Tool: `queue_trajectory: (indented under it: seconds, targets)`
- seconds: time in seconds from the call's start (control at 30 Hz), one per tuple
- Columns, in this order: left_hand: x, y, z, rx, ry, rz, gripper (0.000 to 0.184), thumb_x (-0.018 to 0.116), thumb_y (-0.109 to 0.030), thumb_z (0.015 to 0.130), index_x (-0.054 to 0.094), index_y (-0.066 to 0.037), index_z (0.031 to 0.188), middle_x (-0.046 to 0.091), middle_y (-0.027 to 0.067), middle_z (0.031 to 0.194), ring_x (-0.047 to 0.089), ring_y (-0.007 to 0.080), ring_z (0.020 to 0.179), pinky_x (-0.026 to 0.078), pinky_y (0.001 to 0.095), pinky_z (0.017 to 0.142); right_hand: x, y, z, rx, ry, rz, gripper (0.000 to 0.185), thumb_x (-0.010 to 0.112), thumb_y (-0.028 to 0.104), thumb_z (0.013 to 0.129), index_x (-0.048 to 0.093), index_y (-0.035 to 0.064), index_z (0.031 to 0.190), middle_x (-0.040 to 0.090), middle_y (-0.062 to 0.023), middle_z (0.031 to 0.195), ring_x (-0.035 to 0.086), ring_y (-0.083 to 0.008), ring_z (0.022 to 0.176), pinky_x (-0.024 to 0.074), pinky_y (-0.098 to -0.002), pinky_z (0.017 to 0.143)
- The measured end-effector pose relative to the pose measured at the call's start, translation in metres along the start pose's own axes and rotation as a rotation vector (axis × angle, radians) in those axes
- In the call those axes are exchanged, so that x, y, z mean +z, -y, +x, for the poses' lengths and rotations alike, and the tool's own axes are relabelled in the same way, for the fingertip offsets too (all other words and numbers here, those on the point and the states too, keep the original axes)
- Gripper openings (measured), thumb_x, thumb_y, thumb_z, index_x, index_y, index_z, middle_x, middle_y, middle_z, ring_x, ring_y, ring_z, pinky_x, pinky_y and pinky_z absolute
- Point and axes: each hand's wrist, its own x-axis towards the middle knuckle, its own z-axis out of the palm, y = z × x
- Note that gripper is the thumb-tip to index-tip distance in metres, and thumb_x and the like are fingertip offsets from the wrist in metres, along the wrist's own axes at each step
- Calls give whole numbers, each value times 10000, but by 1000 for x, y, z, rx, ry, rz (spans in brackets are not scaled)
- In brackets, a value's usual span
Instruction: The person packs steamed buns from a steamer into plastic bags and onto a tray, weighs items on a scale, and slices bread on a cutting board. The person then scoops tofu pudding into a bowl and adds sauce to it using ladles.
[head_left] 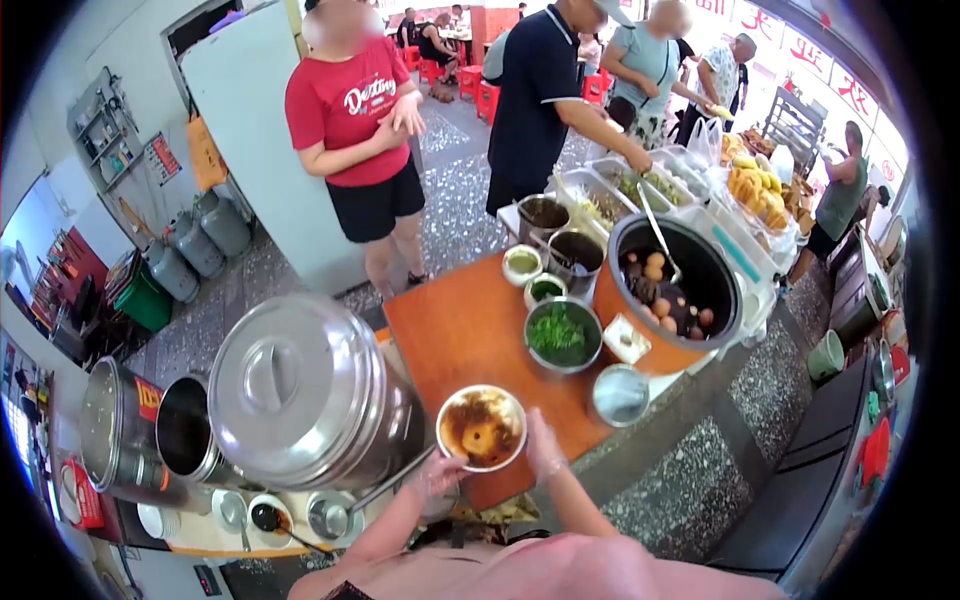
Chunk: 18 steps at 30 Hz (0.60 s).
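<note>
A white bowl (481, 428) with brown sauce over a pale filling is held above the near edge of the orange-brown board (437, 315). My left hand (438, 474), in a thin see-through glove, grips its lower left rim. My right hand (544, 447), gloved the same way, is against the bowl's right side, its fingers partly hidden. Beyond the bowl stands a metal bowl of chopped green herbs (562, 335). Two small cups of green condiment, the nearer one (546, 290) darker, sit behind it.
A large lidded steel pot (300, 385) stands at left, with ladles (330, 517) in front. An orange cooker (655, 345) holds eggs in dark broth. Trays of side dishes (640, 185) and fried dough (757, 195) are farther back. A person in a red shirt (350, 110) faces the board; other people reach over the trays.
</note>
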Motion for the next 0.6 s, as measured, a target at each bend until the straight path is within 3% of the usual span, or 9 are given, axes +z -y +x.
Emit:
queue_trajectory:
  seconds: [0.07, 0.13, 0.17, 0.2, 0.27, 0.37, 0.47, 0.5, 0.6]
  targets:
    - [19, -3, 16, 30, -25, -44, 607, 584, 87, 769, 381, -93, 1311, 516, 98, 1234, 589, 247, 1048, 542, 368, 863, 1, 39, 1, 90, -14, -149, 816, 407, 620, 859, 345, -10, 1374, 360, -202, 1418, 332, -310, 1313, 286, -406, 1057]
    - [16, -1, 39, 32, -53, -48, 593, 573, 94, 771, 394, -85, 1307, 529, 98, 1220, 589, 247, 1049, 541, 367, 862, 17, 109, -45, 121, -35, -172, 671, 332, 551, 903, 508, 23, 1277, 464, -171, 1344, 395, -275, 1265, 274, -427, 1047]
    - [24, -2, 46, 64, -79, -68, 583, 561, 102, 773, 401, -81, 1303, 535, 100, 1211, 590, 247, 1050, 540, 369, 864, 13, 118, -28, 130, 61, -188, 689, 352, 561, 893, 465, 31, 1318, 386, -174, 1408, 297, -290, 1333, 220, -461, 1074]
    - [33, -5, 51, 92, -108, -91, 574, 548, 111, 776, 408, -77, 1300, 542, 101, 1202, 590, 247, 1051, 538, 372, 866, 12, 107, -1, 155, 65, -198, 689, 352, 561, 893, 465, 31, 1318, 386, -174, 1408, 297, -290, 1333, 220, -461, 1074]
    - [39, -7, 64, 126, -186, -83, 580, 501, 123, 794, 376, -76, 1325, 517, 116, 1237, 581, 254, 1067, 526, 381, 887, 13, 72, 71, 26, 75, -244, 647, 304, 519, 904, 492, 28, 1282, 486, -207, 1314, 423, -314, 1257, 348, -413, 995]
    - [48, -8, 82, 187, -204, -124, 601, 489, 111, 806, 336, -90, 1351, 490, 118, 1272, 563, 255, 1095, 519, 376, 896, 18, 73, 105, -117, 174, -317, 630, 264, 485, 899, 544, 2, 1190, 544, -223, 1226, 497, -341, 1166, 358, -405, 980]
    - [59, -23, 99, 226, -316, -96, 612, 490, 100, 813, 315, -105, 1362, 479, 116, 1281, 547, 253, 1117, 514, 365, 905, 15, 56, 130, -148, 109, -606, 698, 313, 552, 877, 417, 31, 1329, 461, -284, 1291, 423, -414, 1215, 321, -442, 1013]
    - [63, -28, 105, 257, -302, -108, 609, 494, 94, 815, 317, -109, 1361, 482, 113, 1275, 549, 249, 1113, 513, 360, 904, 6, 63, 116, -194, 195, -641, 747, 345, 563, 874, 335, 9, 1374, 420, -310, 1314, 391, -436, 1233, 299, -452, 1031]
    - [67, -41, 125, 293, -353, -122, 599, 523, 81, 814, 333, -113, 1348, 505, 98, 1237, 580, 229, 1056, 538, 325, 849, -15, 50, 86, -322, 179, -633, 648, 422, 461, 904, 431, -67, 1279, 472, -273, 1288, 426, -394, 1226, 309, -419, 1039]
